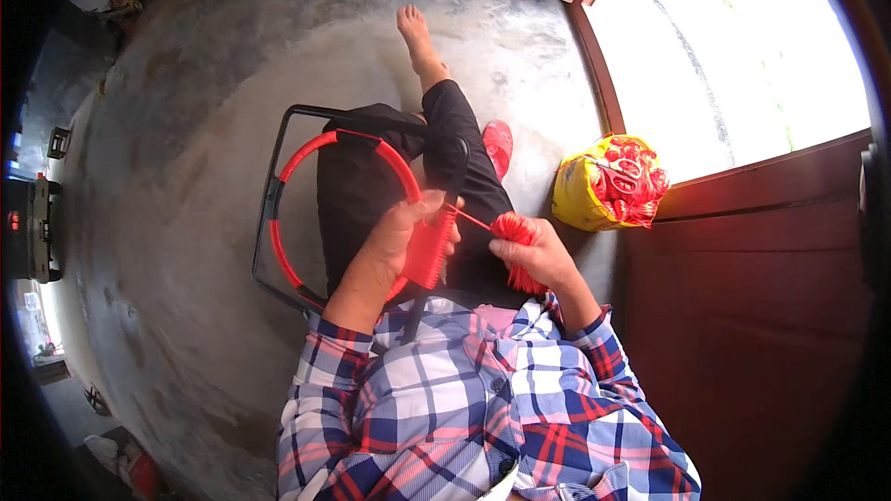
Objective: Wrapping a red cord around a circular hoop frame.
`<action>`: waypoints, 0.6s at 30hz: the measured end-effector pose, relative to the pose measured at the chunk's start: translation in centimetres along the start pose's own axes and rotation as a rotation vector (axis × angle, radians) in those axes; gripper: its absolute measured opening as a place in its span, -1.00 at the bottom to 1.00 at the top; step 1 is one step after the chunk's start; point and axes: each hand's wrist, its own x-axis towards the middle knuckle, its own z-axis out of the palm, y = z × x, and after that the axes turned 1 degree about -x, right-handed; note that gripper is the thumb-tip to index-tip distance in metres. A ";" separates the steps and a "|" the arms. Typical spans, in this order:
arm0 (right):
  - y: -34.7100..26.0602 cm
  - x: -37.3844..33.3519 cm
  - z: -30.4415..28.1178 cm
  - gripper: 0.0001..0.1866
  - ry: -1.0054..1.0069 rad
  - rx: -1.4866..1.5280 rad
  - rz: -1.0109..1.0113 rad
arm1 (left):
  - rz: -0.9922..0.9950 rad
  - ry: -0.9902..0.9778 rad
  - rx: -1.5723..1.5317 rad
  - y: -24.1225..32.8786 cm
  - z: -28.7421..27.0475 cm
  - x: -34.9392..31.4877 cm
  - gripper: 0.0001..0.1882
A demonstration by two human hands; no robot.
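Across my lap rests a black metal frame [263,190] with rounded corners. Inside it is a ring [399,170] wrapped in stretches of red cord, with black parts showing between them. My left hand [394,237] is closed around the ring's right side, where a broad red corded band [429,249] lies under the thumb. My right hand [546,258] grips a bundle of red cord [513,230], its loose end hanging below the fingers. One strand runs taut from the bundle to the band. The fingers partly hide the gripped part of the ring.
A yellow bag [577,193] full of red cord, with scissors [620,181] on top, stands to the right beside a dark red door panel [752,288]. A red shoe [498,147] lies on the concrete floor [186,204]. A bright doorway opens at upper right.
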 end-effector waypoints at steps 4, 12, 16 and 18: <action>1.0 -1.1 -0.1 -0.92 0.018 0.021 -0.020 | 0.044 0.017 -0.008 -0.2 -0.3 0.1 -0.89; -0.6 2.6 -4.8 -0.64 0.303 0.076 -0.063 | 0.022 0.091 0.098 -0.4 0.5 0.0 -0.80; -5.2 4.3 -3.3 -0.66 0.343 -0.497 -0.330 | 0.200 0.124 0.148 -1.1 0.8 0.2 -0.74; -7.9 4.9 -0.9 -0.69 0.247 -0.772 -0.487 | 0.403 0.192 0.235 -1.3 0.5 0.4 -0.53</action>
